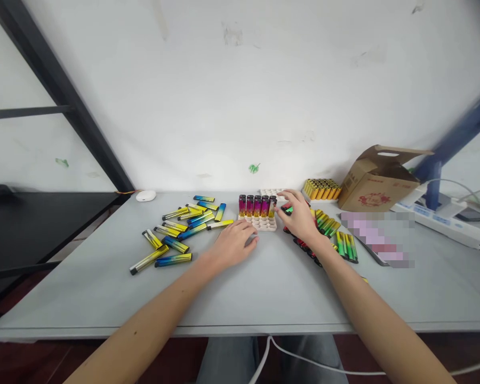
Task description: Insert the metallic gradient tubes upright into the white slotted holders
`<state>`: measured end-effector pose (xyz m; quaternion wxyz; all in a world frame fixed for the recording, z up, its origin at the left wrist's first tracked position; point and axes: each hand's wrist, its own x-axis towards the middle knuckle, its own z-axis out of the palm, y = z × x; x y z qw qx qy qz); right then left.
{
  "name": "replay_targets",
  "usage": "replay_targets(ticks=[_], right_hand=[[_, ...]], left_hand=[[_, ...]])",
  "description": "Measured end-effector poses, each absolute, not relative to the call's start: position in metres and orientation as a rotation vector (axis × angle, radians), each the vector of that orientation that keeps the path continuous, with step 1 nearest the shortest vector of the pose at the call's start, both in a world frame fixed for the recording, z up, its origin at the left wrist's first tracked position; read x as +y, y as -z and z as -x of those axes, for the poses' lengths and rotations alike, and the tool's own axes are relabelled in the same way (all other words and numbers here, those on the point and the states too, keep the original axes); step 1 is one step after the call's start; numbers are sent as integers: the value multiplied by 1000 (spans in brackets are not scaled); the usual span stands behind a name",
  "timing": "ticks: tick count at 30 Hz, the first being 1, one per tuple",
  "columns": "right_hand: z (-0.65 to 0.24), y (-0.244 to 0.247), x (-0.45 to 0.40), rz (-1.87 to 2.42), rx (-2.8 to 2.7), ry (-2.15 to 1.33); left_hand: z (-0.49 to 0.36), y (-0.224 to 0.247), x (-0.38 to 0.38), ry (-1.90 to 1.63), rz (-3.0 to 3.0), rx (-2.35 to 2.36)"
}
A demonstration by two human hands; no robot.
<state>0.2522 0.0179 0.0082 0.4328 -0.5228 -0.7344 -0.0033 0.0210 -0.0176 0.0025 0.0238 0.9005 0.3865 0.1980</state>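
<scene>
A small white tray (263,224) holds upright purple and yellow lighters (257,206) in its rear rows; its front holes show bare. My left hand (235,242) rests on the table by the tray's front left corner, fingers loosely bent and thumb apart, nothing visible in it. At the tray's right end is my right hand (300,216), thumb and index finger apart beside the rightmost lighter; contact is unclear. Blue and yellow lighters (192,231) lie scattered on the left. Green and yellow lighters (347,247) lie to the right, with red ones partly hidden beneath my right hand.
Behind the right hand is another white tray (271,192). A block of yellow lighters (322,189) stands beside an open cardboard box (378,184). A power strip (440,220) and cables are at the right. A white case (146,196) sits at the back left of the grey table (264,298).
</scene>
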Motion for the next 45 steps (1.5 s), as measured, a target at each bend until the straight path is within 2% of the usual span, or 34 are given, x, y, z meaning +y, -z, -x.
replay_targets(ticks=[9, 17, 26, 29, 33, 38, 42, 45], right_hand=[[-257, -7, 22, 1332, -1909, 4], [-255, -8, 19, 1384, -1893, -2], [-253, -11, 16, 1418, -1850, -44], [-249, -15, 12, 1398, -1786, -46], [-238, -22, 1, 1236, -1777, -1], [-220, -22, -13, 1025, -2034, -234], [-210, -16, -15, 1006, -1978, -406], [-205, -15, -13, 969, -1808, -668]], left_hand=[[-24, 2, -19, -622, -2812, 1145], [9, -12, 8, -819, -2732, 1532], [24, 2, 23, -682, -2697, 1658], [20, -11, 18, -824, -2672, 1629], [13, -30, 7, -1210, -2410, 1549], [2, -35, 0, -1422, -1892, 1219], [-3, -36, -2, -1356, -1646, 943], [-3, -38, -4, -1295, -1563, 878]])
